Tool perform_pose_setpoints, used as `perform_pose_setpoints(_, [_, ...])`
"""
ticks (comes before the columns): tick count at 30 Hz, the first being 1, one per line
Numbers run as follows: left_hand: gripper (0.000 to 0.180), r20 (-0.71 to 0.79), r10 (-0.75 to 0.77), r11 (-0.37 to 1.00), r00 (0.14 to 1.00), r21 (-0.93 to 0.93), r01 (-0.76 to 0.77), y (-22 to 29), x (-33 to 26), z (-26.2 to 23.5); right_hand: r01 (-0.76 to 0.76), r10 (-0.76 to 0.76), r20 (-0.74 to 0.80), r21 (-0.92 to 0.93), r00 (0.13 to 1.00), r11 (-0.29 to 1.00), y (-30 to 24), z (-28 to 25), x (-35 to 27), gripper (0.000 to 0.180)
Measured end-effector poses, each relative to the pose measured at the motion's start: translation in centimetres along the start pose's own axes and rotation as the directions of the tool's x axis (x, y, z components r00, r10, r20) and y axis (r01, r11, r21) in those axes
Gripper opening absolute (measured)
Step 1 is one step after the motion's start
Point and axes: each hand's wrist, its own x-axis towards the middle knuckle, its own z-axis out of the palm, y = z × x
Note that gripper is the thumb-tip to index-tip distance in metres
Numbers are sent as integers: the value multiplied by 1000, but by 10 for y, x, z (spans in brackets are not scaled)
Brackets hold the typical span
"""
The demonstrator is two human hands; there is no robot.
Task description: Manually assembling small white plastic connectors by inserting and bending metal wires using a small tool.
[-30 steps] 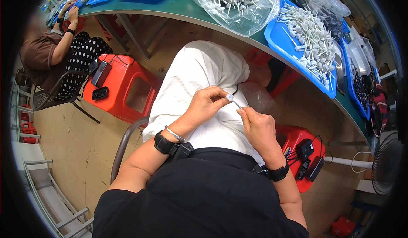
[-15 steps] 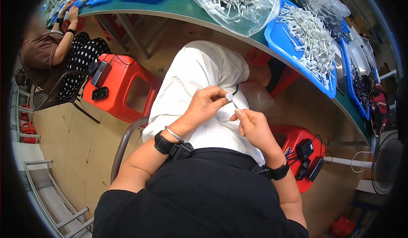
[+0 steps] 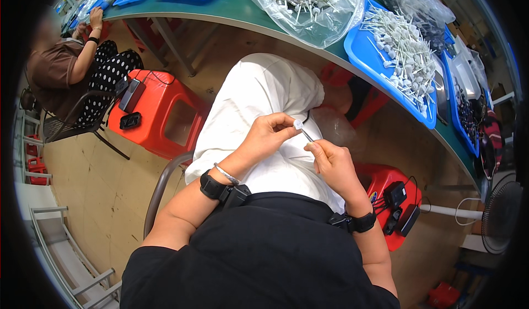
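Observation:
Above my lap, my left hand pinches a small white plastic piece with a rounded head between thumb and fingertips. In my right hand is a slim grey metal tool, gripped between thumb and forefinger. The tool's far end reaches the white piece; I cannot tell whether it enters it or only touches it. Most of the tool is hidden inside my right hand, so its exact kind does not show. White trousers lie beneath both hands.
On the green table are a clear bag and a blue tray, both with many white stemmed pieces. Red stools stand either side of me. A fan is at right; another person sits far left.
My right hand has shifted slightly right and down, so more of the metal tool shows between the hands. My left hand barely moves. The other person's hands have come apart.

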Motion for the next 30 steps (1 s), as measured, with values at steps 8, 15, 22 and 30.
perform_pose_setpoints(8, [14,14,5,1000,1000,30,-5,-1,1,0,153,-170,-82,-186,982,971,2,2,-1,22])
perform_pose_setpoints(15, [14,21,-2,1000,1000,30,1,0,0,0,202,-233,-101,-254,967,946,2,2,-1,21])
perform_pose_setpoints(22, [15,16,8,1000,1000,24,-8,0,-1,1,204,-232,-102,-228,967,952,4,3,-1,20])
perform_pose_setpoints(30, [14,24,5,999,1000,38,-6,0,-1,1,200,-227,-98,-226,969,953,3,3,-1,21])
